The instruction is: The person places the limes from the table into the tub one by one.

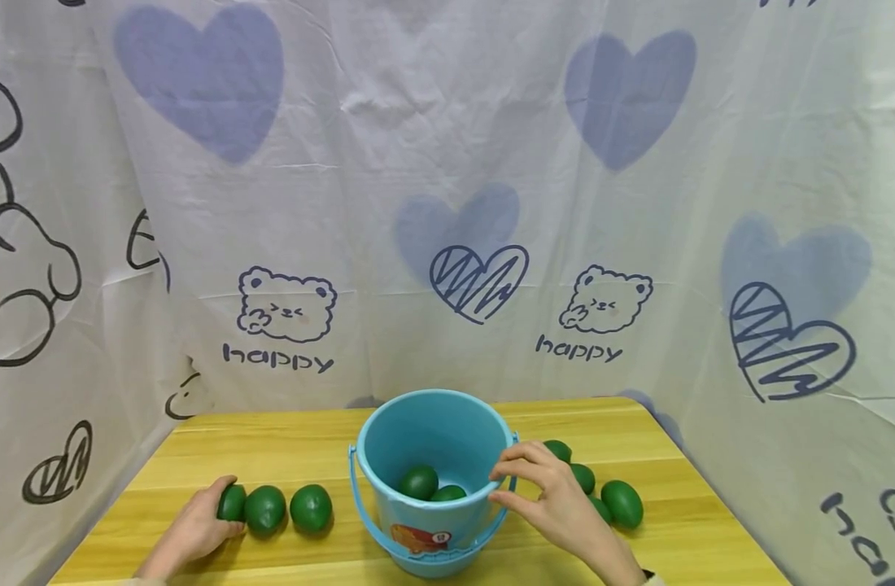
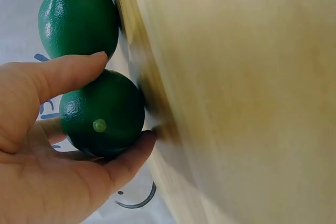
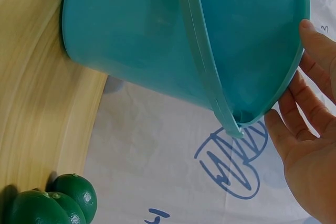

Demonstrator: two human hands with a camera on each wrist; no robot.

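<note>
My left hand (image 1: 198,521) has its thumb and fingers curled round a green lime (image 2: 102,114), the outermost of a short row at the table's left. Two more limes stand beside it, a middle lime (image 1: 265,511) and an inner lime (image 1: 312,509). At the centre stands a light blue bucket (image 1: 411,435) with green limes (image 1: 418,483) inside. My right hand (image 1: 553,500) is at the bucket's right rim, its fingers loosely bent and spread, holding nothing. In the right wrist view its fingertips (image 3: 308,26) are right at the rim.
Several green limes (image 1: 622,504) lie grouped on the right of the wooden table (image 1: 682,529), partly behind my right hand. The bucket's handle (image 1: 367,521) hangs down in front. A white printed cloth (image 1: 389,342) hangs behind and along both sides.
</note>
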